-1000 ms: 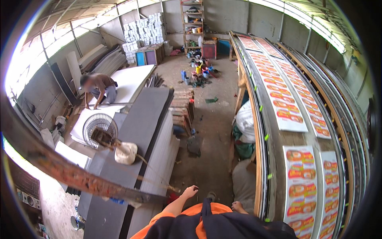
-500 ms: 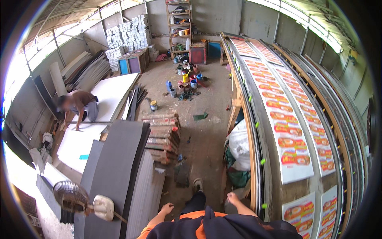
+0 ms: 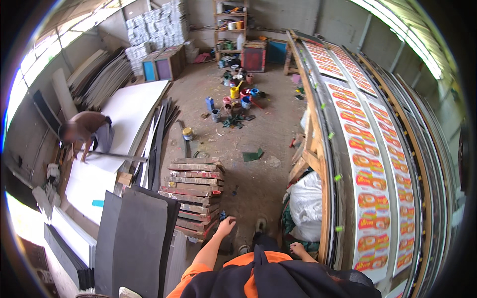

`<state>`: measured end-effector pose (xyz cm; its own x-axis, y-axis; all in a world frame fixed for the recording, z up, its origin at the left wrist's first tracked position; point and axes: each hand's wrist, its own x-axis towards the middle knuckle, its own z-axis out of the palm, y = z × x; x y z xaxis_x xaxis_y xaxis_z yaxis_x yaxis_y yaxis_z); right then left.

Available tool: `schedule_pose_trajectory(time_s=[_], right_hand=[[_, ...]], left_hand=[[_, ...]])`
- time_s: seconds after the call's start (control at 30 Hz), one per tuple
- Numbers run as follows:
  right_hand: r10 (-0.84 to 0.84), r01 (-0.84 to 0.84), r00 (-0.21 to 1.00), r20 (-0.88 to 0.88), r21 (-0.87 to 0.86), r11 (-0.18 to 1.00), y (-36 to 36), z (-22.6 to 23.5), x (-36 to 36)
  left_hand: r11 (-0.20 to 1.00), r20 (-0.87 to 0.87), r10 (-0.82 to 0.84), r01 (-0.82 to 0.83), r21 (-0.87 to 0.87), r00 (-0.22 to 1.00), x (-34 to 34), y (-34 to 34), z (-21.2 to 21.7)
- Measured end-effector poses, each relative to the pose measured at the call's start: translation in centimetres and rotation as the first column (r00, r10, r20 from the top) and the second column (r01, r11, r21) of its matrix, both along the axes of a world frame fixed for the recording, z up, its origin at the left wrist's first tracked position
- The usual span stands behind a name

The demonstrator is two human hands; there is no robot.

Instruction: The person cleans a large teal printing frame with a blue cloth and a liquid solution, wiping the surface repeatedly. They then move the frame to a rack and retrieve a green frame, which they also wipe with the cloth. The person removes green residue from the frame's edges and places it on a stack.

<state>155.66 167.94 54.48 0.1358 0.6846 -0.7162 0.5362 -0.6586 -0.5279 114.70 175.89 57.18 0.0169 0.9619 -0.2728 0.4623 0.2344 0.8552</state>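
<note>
My left hand (image 3: 227,226) hangs ahead of my body, its fingers loosely curled with nothing seen in them. Closest to it is a stack of worn wooden frames (image 3: 194,191) with red-stained edges; I see a small gap between. Lower and to the right, my right hand (image 3: 298,249) hangs by my side, fingers curled in, nothing visible in it. It is beside a white plastic sack (image 3: 305,203) under the long printing table (image 3: 323,164). Sheets with red and yellow prints (image 3: 370,198) lie in two rows on that table.
Dark grey boards (image 3: 141,233) stand at the near left. Beyond them a co-worker (image 3: 89,131) bends over large white sheets (image 3: 131,109). Paint pots and a yellow can (image 3: 235,92) crowd the floor ahead. A shelf rack (image 3: 230,30) stands at the back wall.
I have stepped forward; the frame stack and sack are nearer. My left hand has swung forward and up, while the right has drawn back slightly. The fan at lower left has mostly left view.
</note>
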Motion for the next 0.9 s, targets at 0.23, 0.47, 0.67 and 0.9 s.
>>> schedule_pose_trajectory(time_s=[0.23,0.47,0.67,0.9], right_hand=[[0.087,-0.086,0.995,-0.037,0.026,0.996,20.3,-2.6,-0.6],[0.216,-0.212,0.975,-0.046,0.068,0.975,42.4,-1.9,-3.8],[0.443,-0.420,0.894,-0.070,0.219,0.881,58.6,1.2,-10.7],[0.739,-0.735,0.665,0.106,-0.078,0.673,75.3,0.7,-12.1]], left_hand=[[0.983,-0.052,0.181,-0.179,0.050,0.982,-2.2,10.7,-2.3],[0.751,-0.206,0.530,-0.568,-0.335,0.822,-6.3,10.3,-4.7],[0.602,-0.164,0.709,-0.710,-0.364,0.686,-2.7,16.9,-3.7],[0.437,-0.078,0.882,-0.868,-0.235,0.465,-2.6,30.9,-9.1]])
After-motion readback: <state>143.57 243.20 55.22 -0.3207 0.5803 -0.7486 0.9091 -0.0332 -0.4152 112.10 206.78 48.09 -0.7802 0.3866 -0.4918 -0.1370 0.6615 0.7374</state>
